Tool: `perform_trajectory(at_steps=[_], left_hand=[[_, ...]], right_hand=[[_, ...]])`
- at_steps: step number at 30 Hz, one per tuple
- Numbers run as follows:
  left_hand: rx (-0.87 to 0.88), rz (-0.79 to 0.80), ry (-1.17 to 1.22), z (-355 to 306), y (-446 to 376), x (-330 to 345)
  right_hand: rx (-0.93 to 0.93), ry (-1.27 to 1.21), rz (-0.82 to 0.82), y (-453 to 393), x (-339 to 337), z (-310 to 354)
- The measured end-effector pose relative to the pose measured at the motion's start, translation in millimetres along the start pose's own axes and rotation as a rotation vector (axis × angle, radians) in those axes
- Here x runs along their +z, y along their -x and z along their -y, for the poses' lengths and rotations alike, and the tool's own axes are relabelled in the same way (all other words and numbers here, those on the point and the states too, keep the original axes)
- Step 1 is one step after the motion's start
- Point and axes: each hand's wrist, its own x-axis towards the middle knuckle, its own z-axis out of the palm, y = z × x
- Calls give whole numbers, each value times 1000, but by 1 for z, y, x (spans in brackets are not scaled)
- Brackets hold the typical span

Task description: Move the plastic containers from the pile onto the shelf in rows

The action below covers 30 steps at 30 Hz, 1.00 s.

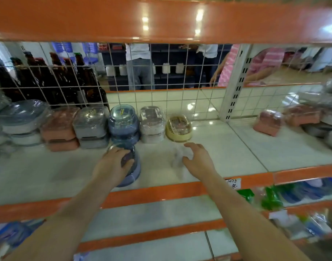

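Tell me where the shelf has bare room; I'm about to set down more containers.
Free: the shelf right of the cream container, up to the post; also the front-left strip beside the blue container under the left hand. Crowded: the back-left stacks.

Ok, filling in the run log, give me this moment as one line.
left hand: grips blue container on shelf | right hand: open, above shelf | back row: yellow container at end
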Motion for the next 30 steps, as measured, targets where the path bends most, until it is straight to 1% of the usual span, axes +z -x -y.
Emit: perform_trajectory(at_steps=[3,8,10,12,15,18,20,24,27,30], left_hand=[[39,33,35,4,4,2],[-25,94,95,3,3,-2],[-27,118,65,3,0,-3],[-23,146,-14,1,-2,-3],[-18,85,-115,-11,-3,-2],[2,49,-59,-42,0,2],[51,89,-40,-69,2,8],[194,176,-79,-123,-4,27],[246,275,-95,-167,-13,46],[286,313,-75,-212,-25,69]], right_hand=[[24,11,-18,11,-3,-3],[59,32,-16,28,-6,-3],[54,39,-19,33,-9,-5],[58,49,-22,39,-15,-7],[76,50,-38,45,-28,-15],[105,34,-68,50,-42,-27],[113,44,-84,54,-53,-37],[145,52,-126,59,-84,-62],[171,70,-174,58,-115,-88],[200,93,-191,54,-152,-122]])
